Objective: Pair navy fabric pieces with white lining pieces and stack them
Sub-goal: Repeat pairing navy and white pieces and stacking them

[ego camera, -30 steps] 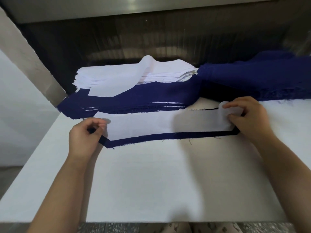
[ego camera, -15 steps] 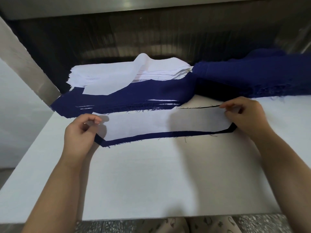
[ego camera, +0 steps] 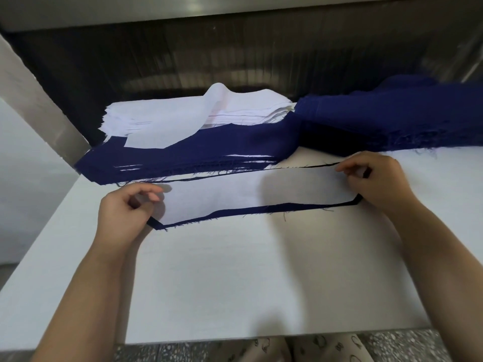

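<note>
A long white lining piece [ego camera: 251,194] lies on a navy fabric piece [ego camera: 261,209] whose edge shows as a thin dark border along the front and back. My left hand [ego camera: 122,212] pinches the pair's left end, fingers curled. My right hand [ego camera: 376,178] pinches the right end. Behind them lies a stack of paired navy and white pieces [ego camera: 183,155]. Farther back sits a pile of white lining pieces [ego camera: 183,111], its top sheet curled up. A heap of navy pieces [ego camera: 392,118] fills the back right.
The white table [ego camera: 248,278] spreads toward me, with its front edge low in the view. A grey slanted metal frame [ego camera: 34,100] rises at the left. A dark ribbed wall [ego camera: 235,56] closes the back under a metal shelf.
Both hands have shifted the pair slightly away from me toward the paired stack. The white piece's right end, lifted before, now lies flatter on the navy piece.
</note>
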`<action>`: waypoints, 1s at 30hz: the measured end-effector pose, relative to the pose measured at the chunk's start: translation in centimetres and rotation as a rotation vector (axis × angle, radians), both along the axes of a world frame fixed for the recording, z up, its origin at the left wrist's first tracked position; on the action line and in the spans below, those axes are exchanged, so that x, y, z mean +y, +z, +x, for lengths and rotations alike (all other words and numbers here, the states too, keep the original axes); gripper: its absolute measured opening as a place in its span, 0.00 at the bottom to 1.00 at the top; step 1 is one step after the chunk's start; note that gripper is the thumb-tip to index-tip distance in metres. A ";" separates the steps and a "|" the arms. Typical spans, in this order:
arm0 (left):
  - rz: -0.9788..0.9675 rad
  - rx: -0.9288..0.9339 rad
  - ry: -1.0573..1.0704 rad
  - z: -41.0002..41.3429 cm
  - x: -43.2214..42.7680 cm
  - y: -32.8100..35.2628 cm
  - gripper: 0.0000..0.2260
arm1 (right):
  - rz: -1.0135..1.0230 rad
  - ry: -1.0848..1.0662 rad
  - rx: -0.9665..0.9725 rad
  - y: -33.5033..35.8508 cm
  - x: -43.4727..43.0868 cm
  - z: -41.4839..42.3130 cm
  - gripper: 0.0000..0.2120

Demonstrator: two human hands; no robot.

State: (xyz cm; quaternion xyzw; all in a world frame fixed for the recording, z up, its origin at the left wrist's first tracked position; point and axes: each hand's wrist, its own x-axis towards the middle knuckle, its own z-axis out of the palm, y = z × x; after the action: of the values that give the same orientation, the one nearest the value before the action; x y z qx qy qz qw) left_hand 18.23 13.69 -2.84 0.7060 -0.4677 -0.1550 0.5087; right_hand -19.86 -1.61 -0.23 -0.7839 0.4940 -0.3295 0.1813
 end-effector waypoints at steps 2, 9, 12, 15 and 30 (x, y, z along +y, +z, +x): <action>-0.003 -0.018 -0.018 -0.2 0.1 0.2 0.21 | 0.011 -0.009 0.006 -0.1 0.0 0.0 0.15; 0.036 -0.230 0.100 0.1 -0.2 0.7 0.13 | 0.058 -0.036 0.020 -0.2 -0.1 0.1 0.16; 0.061 -0.262 0.079 -0.2 0.0 0.8 0.16 | 0.056 -0.038 0.024 -0.3 -0.2 0.1 0.16; 0.019 -0.242 0.058 -0.3 0.3 1.1 0.21 | 0.053 -0.041 0.038 -0.2 -0.2 0.0 0.16; 0.039 -0.332 0.063 -0.1 0.5 1.3 0.18 | 0.064 -0.060 0.047 -0.1 -0.2 0.0 0.17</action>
State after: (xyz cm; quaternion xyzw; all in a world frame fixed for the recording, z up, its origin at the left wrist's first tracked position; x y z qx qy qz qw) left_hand 18.14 14.21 -1.58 0.7460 -0.5199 -0.0293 0.4151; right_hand -19.86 -1.78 -0.31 -0.7701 0.5317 -0.3002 0.1848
